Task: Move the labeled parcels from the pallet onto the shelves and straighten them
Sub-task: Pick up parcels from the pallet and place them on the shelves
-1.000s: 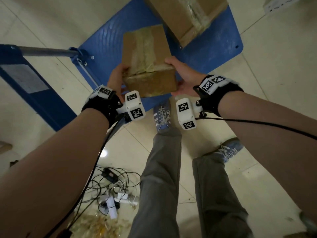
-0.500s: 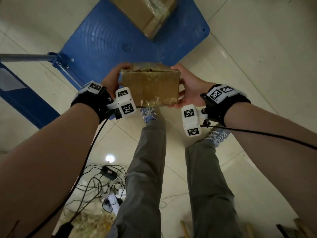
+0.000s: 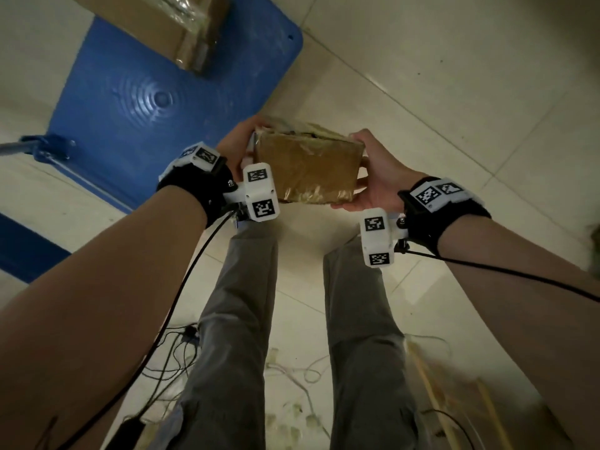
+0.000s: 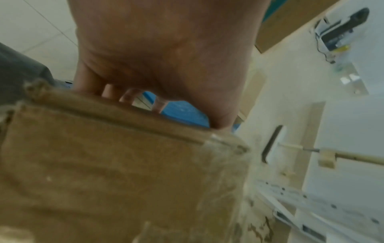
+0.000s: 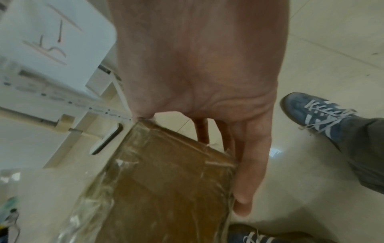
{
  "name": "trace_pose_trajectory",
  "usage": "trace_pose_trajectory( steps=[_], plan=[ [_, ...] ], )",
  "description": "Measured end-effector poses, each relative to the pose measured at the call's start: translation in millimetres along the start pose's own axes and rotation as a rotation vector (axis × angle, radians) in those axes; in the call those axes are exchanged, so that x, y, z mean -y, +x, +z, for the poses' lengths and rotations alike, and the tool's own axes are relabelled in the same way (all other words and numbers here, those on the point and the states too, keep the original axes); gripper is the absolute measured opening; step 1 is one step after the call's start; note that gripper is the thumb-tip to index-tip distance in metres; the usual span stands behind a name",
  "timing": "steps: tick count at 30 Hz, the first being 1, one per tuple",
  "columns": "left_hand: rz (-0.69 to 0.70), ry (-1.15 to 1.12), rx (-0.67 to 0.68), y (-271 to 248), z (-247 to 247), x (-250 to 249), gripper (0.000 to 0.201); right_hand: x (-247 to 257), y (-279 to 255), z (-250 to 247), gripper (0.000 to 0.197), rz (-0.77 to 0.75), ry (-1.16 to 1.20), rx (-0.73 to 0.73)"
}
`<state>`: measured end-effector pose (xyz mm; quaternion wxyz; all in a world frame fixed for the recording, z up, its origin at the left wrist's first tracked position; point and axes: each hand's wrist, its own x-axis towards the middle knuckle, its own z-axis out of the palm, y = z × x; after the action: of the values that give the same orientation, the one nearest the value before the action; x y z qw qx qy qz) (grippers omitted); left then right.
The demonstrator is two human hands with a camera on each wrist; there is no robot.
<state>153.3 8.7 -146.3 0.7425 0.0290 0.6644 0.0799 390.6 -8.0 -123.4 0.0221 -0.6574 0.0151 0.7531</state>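
Note:
A brown cardboard parcel [image 3: 306, 170] wrapped in clear tape hangs in the air between my two hands, above the tiled floor and in front of my legs. My left hand [image 3: 235, 141] grips its left end, fingers curled over the far edge [image 4: 129, 97]. My right hand [image 3: 373, 167] grips its right end, thumb on top and fingers [image 5: 247, 172] along the underside. The parcel [image 4: 104, 164] fills the lower part of the left wrist view, and the parcel [image 5: 166, 189] shows its shiny tape in the right wrist view. No label shows.
The blue platform cart [image 3: 130, 92] lies up and to the left, carrying a larger taped box [image 3: 162, 21]. White shelf framing [image 4: 343, 131] stands near, also white shelf framing [image 5: 51, 49]. Cables [image 3: 168, 352] lie on the floor behind my legs [image 3: 240, 303].
The parcel has come up off the blue cart and toward my body, held in both hands. The cart has slid to the upper left of the view.

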Motion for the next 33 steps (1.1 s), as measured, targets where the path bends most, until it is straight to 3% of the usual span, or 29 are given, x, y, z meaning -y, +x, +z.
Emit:
trace_pose_trajectory(
  steps=[3,5,7,9,13,17,22,24,27,29,30,33],
  plan=[
    [-0.07,0.042,-0.011,-1,30,-1,0.033,-18,2,-33,0.047,-0.016,0.035,-0.008],
    [-0.07,0.19,-0.083,3,48,2,0.072,-27,2,-48,0.022,-0.057,-0.009,-0.078],
    [0.068,0.361,-0.288,7,68,6,0.106,-31,5,-59,0.006,-0.134,-0.051,-0.184],
    [0.259,0.588,-0.41,6,87,13,0.12,-34,9,-67,0.02,-0.197,-0.027,-0.211],
    [0.477,0.957,-0.383,3,131,39,0.133,-31,2,-67,0.037,-0.286,0.12,-0.082],
    [0.67,1.347,-0.408,2,155,61,0.127,-33,-1,-70,0.043,-0.283,0.267,0.001],
    [0.853,1.485,-0.371,3,160,68,0.116,-46,2,-85,0.045,-0.261,0.406,-0.024],
    [0.921,1.538,-0.34,3,155,67,0.11,-47,5,-91,0.054,-0.262,0.456,-0.091],
    [1.018,1.679,-0.289,5,142,60,0.099,-49,8,-107,0.064,-0.28,0.569,-0.341],
    [1.047,1.808,-0.237,8,130,51,0.097,-47,5,-117,0.052,-0.245,0.527,-0.411],
    [1.082,1.87,-0.215,9,123,46,0.095,-47,3,-119,0.048,-0.202,0.506,-0.387],
    [1.269,2.006,-0.169,11,103,30,0.09,-50,3,-118,0.069,-0.05,0.517,-0.242]
  ],
)
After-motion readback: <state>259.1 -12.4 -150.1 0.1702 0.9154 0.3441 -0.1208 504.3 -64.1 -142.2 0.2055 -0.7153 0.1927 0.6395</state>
